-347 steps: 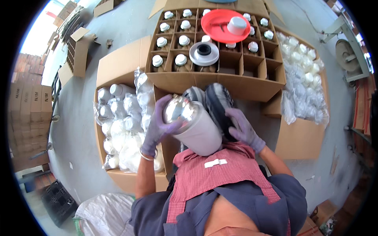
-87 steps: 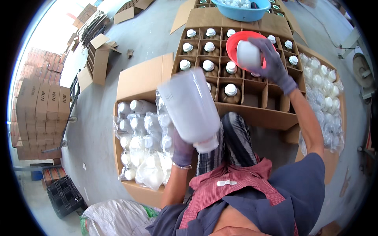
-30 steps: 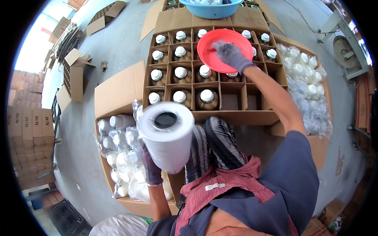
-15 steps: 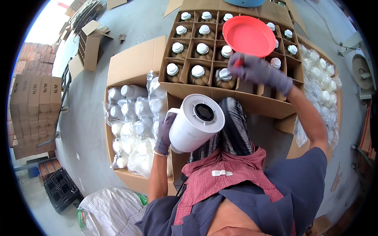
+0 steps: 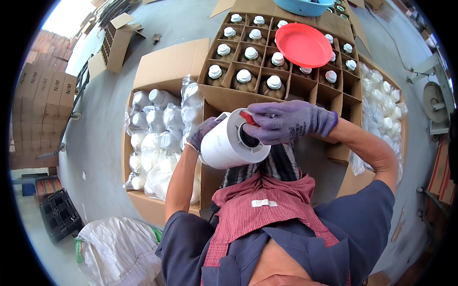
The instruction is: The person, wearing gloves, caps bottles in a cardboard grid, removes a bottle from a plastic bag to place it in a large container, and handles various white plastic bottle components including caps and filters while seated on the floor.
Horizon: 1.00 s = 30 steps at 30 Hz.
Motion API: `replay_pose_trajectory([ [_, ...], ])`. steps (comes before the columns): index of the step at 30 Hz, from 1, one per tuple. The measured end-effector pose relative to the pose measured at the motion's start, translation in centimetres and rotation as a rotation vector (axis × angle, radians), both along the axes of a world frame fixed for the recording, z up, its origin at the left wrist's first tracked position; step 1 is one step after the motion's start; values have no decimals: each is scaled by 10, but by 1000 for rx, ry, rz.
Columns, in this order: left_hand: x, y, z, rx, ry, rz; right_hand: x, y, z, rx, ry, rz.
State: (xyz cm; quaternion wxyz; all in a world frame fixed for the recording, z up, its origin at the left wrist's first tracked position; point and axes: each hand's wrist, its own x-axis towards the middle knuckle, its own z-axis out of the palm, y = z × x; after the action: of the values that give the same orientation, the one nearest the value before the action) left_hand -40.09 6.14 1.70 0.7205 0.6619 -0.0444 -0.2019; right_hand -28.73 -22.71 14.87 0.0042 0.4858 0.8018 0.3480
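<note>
My left hand (image 5: 202,132), in a grey-purple glove, is closed around the handle side of a white jug (image 5: 220,148). The jug is tilted, with its flat end and round black recess (image 5: 249,137) facing up and to the right. In my gloved right hand (image 5: 291,121) is a small red object (image 5: 249,118), pinched at the rim of that recess. Its kind is hidden by the fingers. Just beyond, a divided cardboard box (image 5: 222,97) holds several white-capped bottles (image 5: 273,85) in its compartments. A round red basin (image 5: 305,44) rests over the bottles.
On the left, an open carton (image 5: 143,200) holds white bottles in clear plastic (image 5: 151,155); another wrapped batch (image 5: 387,119) lies on the right. A blue basin (image 5: 305,6) sits at the far edge. A white sack (image 5: 121,248) and black crate (image 5: 59,215) are at lower left.
My right hand has come from above the bottles down and left to the end of the jug, bringing the red object with it. The jug has tipped and shifted slightly left.
</note>
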Motion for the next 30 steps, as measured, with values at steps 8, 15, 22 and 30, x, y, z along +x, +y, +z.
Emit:
replay_pose_trajectory([
  [8,-18,-18,9,210,-99,126,-14,9,9,-274,406,-144],
  [15,-39,-21,11,402,11,603,-40,-20,-32,-359,1356,-566],
  [22,-8,-28,85,830,-950,291,-16,-79,-59,-380,1372,-644],
  [30,-10,-121,66,767,-1529,-395,197,-111,-85,175,577,-1284],
])
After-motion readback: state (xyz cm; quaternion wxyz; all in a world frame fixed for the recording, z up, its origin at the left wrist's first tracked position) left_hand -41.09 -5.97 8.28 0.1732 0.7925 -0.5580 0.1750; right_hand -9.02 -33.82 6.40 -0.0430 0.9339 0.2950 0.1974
